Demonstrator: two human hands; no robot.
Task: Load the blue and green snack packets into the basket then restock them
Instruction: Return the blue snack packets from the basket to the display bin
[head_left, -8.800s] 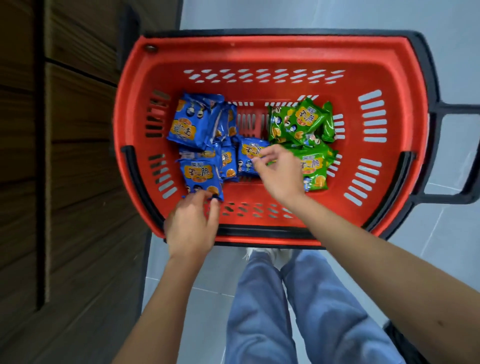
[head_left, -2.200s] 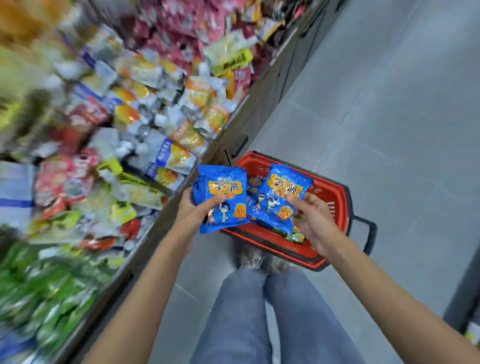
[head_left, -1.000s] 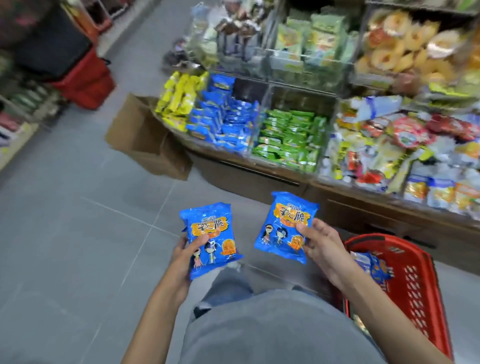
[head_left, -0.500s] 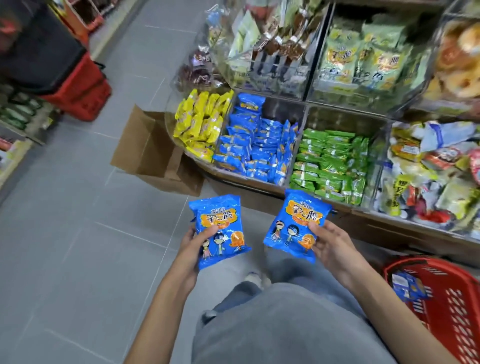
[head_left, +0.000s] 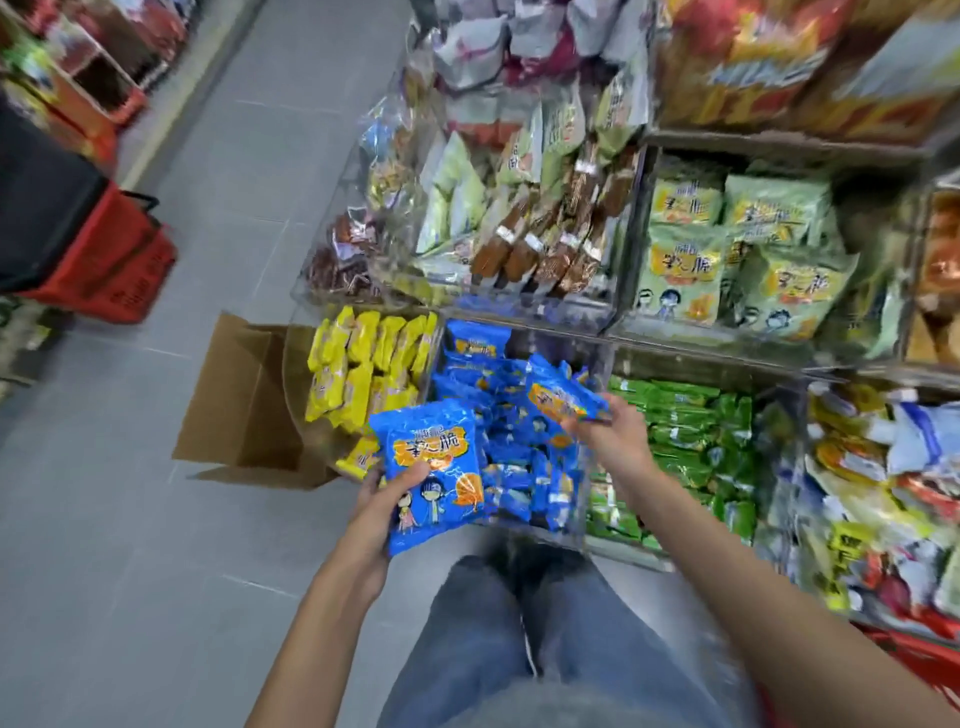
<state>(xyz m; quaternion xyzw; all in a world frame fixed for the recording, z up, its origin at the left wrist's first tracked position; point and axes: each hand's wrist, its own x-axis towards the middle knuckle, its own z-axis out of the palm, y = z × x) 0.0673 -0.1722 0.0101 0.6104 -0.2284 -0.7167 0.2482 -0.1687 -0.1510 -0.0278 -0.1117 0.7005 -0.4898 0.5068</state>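
— So, where is the first blue packet (head_left: 431, 467)?
— Upright in the left hand (head_left: 387, 506), thumb across its face, fingers curled behind, just in front of the shelf bin of blue packets (head_left: 511, 467).
— And the right hand (head_left: 613, 431)?
— It pinches the second blue packet (head_left: 563, 396) by its near edge, tilted above that bin, beside the green packets (head_left: 691, 431).

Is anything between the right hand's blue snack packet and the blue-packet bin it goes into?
Nothing visible. The right hand holds its blue foil snack packet directly above the open-topped clear plastic bin of matching packets. The left hand holds another blue packet off to the side.
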